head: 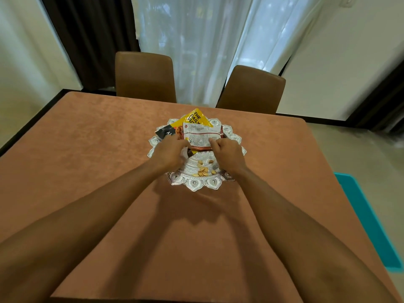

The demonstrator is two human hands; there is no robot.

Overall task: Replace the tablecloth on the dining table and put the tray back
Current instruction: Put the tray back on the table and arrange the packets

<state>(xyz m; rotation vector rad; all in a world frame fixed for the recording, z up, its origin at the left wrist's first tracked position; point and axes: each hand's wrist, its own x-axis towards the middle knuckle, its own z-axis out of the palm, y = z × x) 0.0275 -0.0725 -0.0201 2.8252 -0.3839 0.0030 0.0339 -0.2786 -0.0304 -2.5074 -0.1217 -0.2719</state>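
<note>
A brown tablecloth [94, 162] covers the dining table. In its middle stands an ornate silver tray [196, 183] with scalloped edges. On the tray lie a white and red snack packet [202, 136], a yellow packet [196, 117], a black packet [165, 132] and several loose pistachios [203, 169]. My left hand [169, 153] and my right hand [226, 153] both reach over the tray, fingers curled on the lower corners of the white and red packet. The fingertips are partly hidden by the packet.
Two brown chairs [145, 76] [251, 89] stand at the far side of the table, before white sheer curtains [196, 47] and dark drapes. A teal mat [367, 219] lies on the floor at the right of the table.
</note>
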